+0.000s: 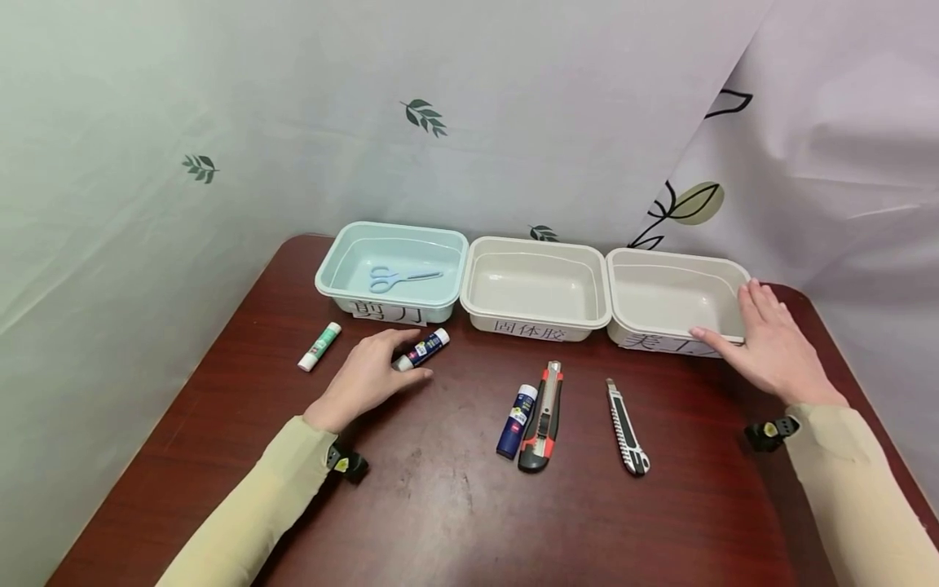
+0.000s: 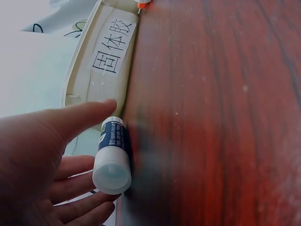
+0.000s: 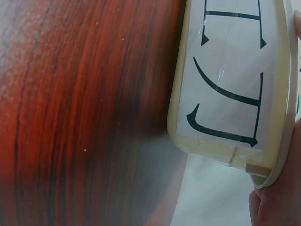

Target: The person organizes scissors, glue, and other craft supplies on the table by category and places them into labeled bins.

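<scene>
My left hand is spread around a navy glue stick with white ends, lying on the table before the blue box. In the left wrist view, the thumb extends above the glue stick and the other fingers lie behind and below it, with a gap on the thumb side. My right hand rests on the right corner of the right-hand beige box, fingers straight along its side and thumb at the front rim. Only part of this hand shows at the edge of the right wrist view.
Blue scissors lie in the blue box. A beige box stands in the middle. On the table lie a green glue stick, another navy glue stick, a red-black utility knife and a white-black one.
</scene>
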A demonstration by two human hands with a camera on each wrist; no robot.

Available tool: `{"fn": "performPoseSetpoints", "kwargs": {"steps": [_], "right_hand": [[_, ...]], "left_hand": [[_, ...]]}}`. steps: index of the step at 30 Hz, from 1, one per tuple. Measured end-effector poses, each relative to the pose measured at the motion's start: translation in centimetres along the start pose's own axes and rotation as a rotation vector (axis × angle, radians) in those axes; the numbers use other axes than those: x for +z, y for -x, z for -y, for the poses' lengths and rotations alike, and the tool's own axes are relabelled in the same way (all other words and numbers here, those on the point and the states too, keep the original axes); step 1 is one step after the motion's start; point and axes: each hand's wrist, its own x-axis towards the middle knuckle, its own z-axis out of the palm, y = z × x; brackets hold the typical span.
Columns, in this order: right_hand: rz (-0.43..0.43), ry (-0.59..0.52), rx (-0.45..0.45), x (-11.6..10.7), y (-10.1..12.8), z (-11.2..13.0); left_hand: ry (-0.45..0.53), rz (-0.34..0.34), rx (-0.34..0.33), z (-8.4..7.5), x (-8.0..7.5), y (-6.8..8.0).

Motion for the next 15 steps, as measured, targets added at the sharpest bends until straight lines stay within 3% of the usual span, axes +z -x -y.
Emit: {"fn": "performPoseSetpoints", "kwargs": {"steps": [6, 15], "right_hand": [[0.000, 0.000, 0.000, 0.01, -0.01, -0.01], [0.003, 0.010, 0.000, -0.01, -0.07, 0.08]], "left_hand": [[-0.007, -0.047, 0.043, 0.22, 0.30, -0.30], [-0.011, -0.056, 0.032, 0.23, 0.44, -0.60]]}}
